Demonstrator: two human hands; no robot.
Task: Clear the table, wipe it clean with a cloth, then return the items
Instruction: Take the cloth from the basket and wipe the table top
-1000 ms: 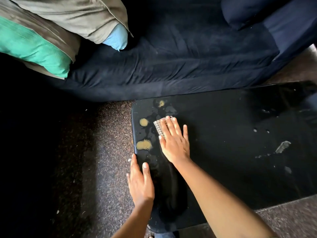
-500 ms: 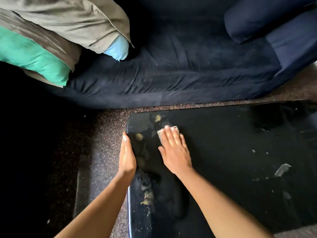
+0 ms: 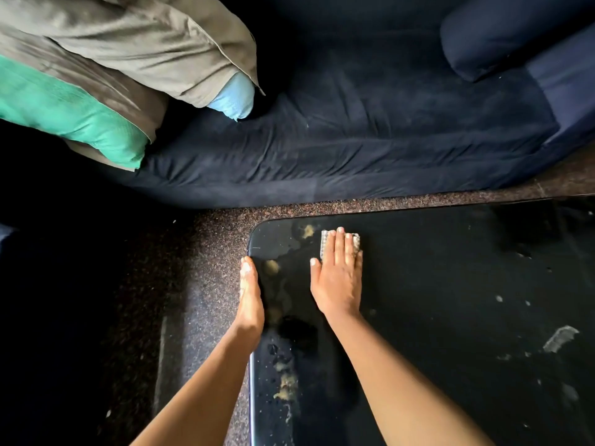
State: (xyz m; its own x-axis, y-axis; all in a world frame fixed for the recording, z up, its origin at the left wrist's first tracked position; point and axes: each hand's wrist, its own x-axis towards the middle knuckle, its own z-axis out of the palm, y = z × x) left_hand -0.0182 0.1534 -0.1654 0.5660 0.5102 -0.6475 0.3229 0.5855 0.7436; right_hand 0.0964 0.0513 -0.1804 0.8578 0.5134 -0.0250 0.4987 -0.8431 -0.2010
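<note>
- Dark, glossy and rounded at its corner, the surface [image 3: 450, 278] fills the lower right of the view, standing on a speckled brown floor [image 3: 199, 259].
- Beyond it, a dark blue sofa [image 3: 354, 140] runs across the top, with a dark blue cushion [image 3: 483, 37] at its right end.
- At the sofa's left end lie pillows in loose grey-brown covers [image 3: 135, 40]; a green pillow [image 3: 80, 117] and a pale blue pillow [image 3: 231, 98] stick out of them.
- The cloth [image 3: 354, 240], small and light-coloured, lies flat on the surface near its far left corner.
- The right hand [image 3: 338, 281] lies palm-down on the cloth and covers most of it; only the cloth's edges show on either side of the fingers [image 3: 336, 249].
- Those fingers are straight and held close together, the thumb set apart to the left.
- The left hand [image 3: 251, 304] stands on edge against the surface's left rim, its fingers straight and pressed together, holding nothing.
- Yellowish smears [image 3: 272, 267] mark the surface between the two hands, one more sits near the corner just left of the cloth, and a further patch [image 3: 285, 384] lies nearer, between the forearms.
- A whitish streak [image 3: 560, 338] and scattered pale specks lie well apart to the right.
</note>
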